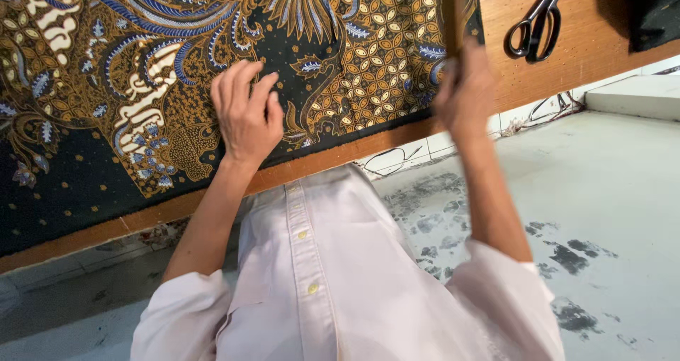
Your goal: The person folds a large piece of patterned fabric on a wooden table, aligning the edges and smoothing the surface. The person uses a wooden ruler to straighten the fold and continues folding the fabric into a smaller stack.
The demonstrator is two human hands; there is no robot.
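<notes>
Batik cloth (177,71) spread over worktop's near edge; left hand (246,113) flat, fingers spread; right hand (464,95) pinching wooden ruler (451,14); uncut, scissors (535,21) untouched.

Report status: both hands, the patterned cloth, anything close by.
Left hand flat on the patterned cloth, fingers spread. Right hand grips a wooden ruler at the cloth's edge. Black scissors lie apart on the wooden table.

light: bright, even, soft daylight | shadows: faint under the left hand (246,115), dark patch upper right of frame | glare: none | blur: right hand (465,92) smeared, cloth (106,85) sharp | distortion: wide-angle tilt, table edge (340,156) slanting
</notes>
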